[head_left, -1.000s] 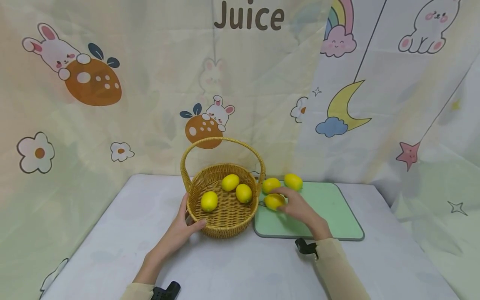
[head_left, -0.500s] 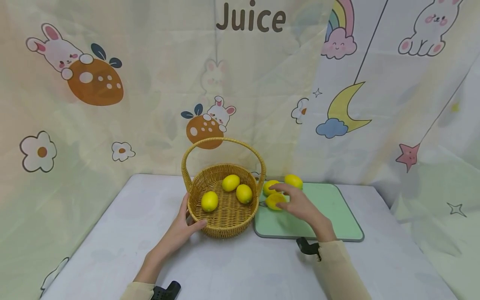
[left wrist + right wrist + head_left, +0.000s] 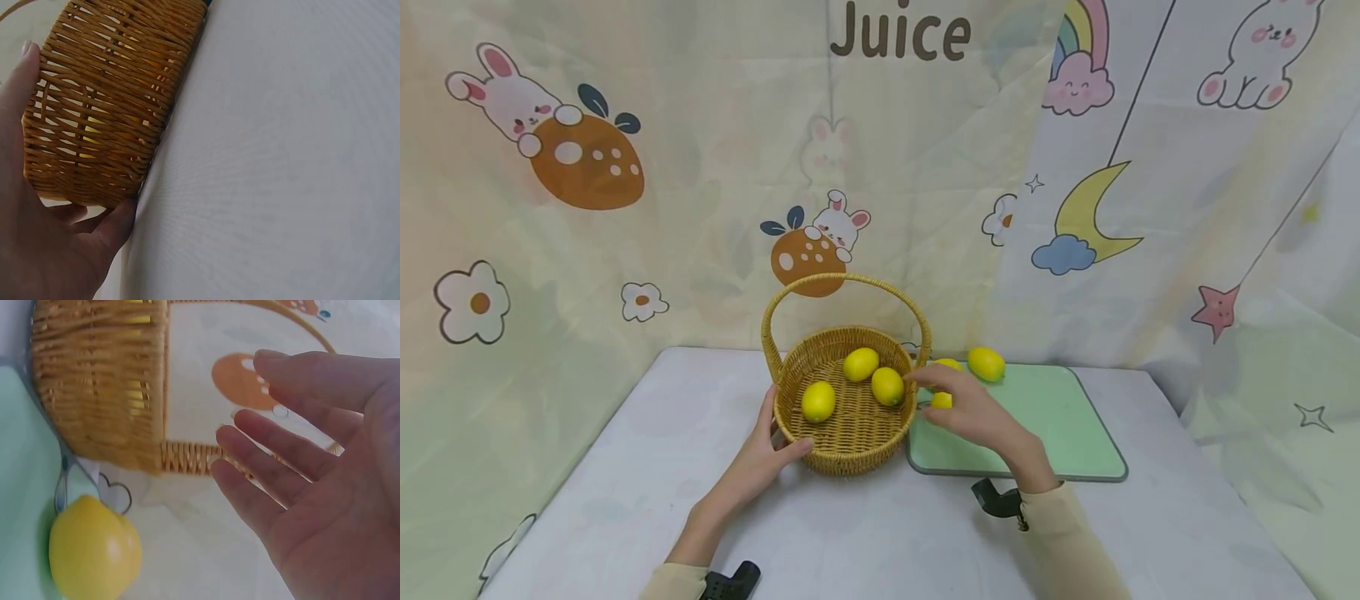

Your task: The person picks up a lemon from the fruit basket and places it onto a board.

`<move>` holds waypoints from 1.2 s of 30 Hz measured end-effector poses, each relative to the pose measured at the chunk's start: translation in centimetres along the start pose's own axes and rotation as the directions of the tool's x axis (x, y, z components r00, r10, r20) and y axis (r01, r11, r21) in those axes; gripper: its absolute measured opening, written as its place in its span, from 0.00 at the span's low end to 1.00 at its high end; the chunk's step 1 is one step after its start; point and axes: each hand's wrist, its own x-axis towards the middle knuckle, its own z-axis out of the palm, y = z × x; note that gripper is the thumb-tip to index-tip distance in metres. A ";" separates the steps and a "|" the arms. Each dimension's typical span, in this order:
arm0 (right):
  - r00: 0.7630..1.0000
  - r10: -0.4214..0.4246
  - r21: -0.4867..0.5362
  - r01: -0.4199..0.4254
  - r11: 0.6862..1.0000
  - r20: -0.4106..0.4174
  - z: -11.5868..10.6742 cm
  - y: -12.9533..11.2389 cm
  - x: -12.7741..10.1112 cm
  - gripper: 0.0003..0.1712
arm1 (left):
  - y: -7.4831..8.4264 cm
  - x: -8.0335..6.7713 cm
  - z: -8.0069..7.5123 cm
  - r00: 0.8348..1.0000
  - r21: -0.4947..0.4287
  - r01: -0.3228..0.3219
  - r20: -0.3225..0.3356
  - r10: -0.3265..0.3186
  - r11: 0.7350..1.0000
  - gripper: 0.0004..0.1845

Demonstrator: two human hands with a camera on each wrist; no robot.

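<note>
A wicker basket [image 3: 847, 464] with a tall arched handle stands on the table, with three yellow lemons [image 3: 818, 402] inside. My left hand [image 3: 756, 462] grips its left side, thumb over the rim; in the left wrist view the fingers reach down around the woven wall [image 3: 106, 94]. My right hand [image 3: 977, 412] hovers near the basket's right rim, above a green board [image 3: 1052, 425]. In the right wrist view its fingers are spread and hold nothing. On the board, one lemon [image 3: 986, 364] lies at the back; two others, including the nearer lemon [image 3: 942, 401], are partly hidden behind that hand.
A white-covered table [image 3: 880, 542] carries the basket and board, which sit side by side, almost touching. Close behind them hangs a printed cloth backdrop [image 3: 700, 208]. Black wrist devices [image 3: 997, 500] sit by both sleeves.
My right hand has drawn back from the nearer lemon, its fingers opening, and has shifted left toward the basket rim without a lemon. The left hand and basket stay in place.
</note>
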 end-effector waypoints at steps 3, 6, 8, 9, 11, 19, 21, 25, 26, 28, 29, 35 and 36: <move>1.000 -0.008 0.011 0.008 1.000 0.018 0.7 -0.6 0.5 0.29 | 0.0 -0.1 -0.2 1.000 0.000 0.003 -0.001 -0.003 1.000 0.58; 0.999 -0.001 0.034 -0.001 0.999 0.035 1.5 -1.0 1.1 0.29 | 0.0 -0.1 -0.3 1.000 -0.002 0.005 -0.004 -0.005 1.000 0.58; 0.999 0.006 0.053 -0.008 0.999 0.039 2.1 -1.3 1.5 0.29 | -0.1 -0.1 -0.4 1.000 -0.001 0.008 -0.006 -0.008 1.000 0.59; 0.999 0.010 0.060 -0.012 0.998 0.039 2.3 -1.3 1.8 0.29 | -0.1 -0.2 -0.4 1.000 -0.002 0.007 -0.006 -0.007 1.000 0.59; 0.999 0.014 0.054 -0.015 0.998 0.033 3.0 -1.2 2.2 0.29 | -0.1 -0.2 -0.3 1.000 0.000 0.008 -0.007 -0.008 1.000 0.58; 0.997 0.069 -0.042 -0.067 0.997 0.031 4.7 -0.8 3.2 0.30 | 0.1 -0.2 -0.2 1.000 0.006 0.006 -0.003 -0.006 1.000 0.59; 0.996 0.081 -0.064 -0.078 0.995 0.041 5.0 -0.8 3.4 0.30 | 0.2 -0.2 -0.2 1.000 0.008 0.009 -0.003 -0.009 1.000 0.59; 0.993 0.111 -0.135 -0.103 0.985 0.049 5.9 -0.9 3.8 0.31 | 0.2 -0.1 -0.4 1.000 0.012 0.010 -0.005 -0.010 1.000 0.59; 0.992 0.119 -0.162 -0.110 0.981 0.050 6.1 -0.9 3.9 0.31 | 0.2 -0.1 -0.4 1.000 0.013 0.008 -0.006 -0.008 1.000 0.58; 0.991 0.125 -0.212 -0.114 0.971 0.041 6.6 -1.0 4.1 0.32 | 0.1 -0.1 -0.4 1.000 0.010 0.004 -0.006 -0.004 1.000 0.58; 0.991 0.129 -0.234 -0.118 0.965 0.035 6.9 -1.1 4.3 0.33 | 0.1 -0.1 -0.4 1.000 0.010 0.004 -0.007 -0.004 1.000 0.58; 0.982 0.189 -0.334 -0.186 0.924 -0.022 8.0 -1.6 4.9 0.35 | -0.1 0.0 -0.1 1.000 0.008 -0.001 -0.021 0.002 1.000 0.58; 0.979 0.204 -0.349 -0.201 0.915 -0.027 8.1 -1.6 5.0 0.35 | -0.2 0.0 0.0 1.000 0.007 -0.004 -0.021 0.004 1.000 0.57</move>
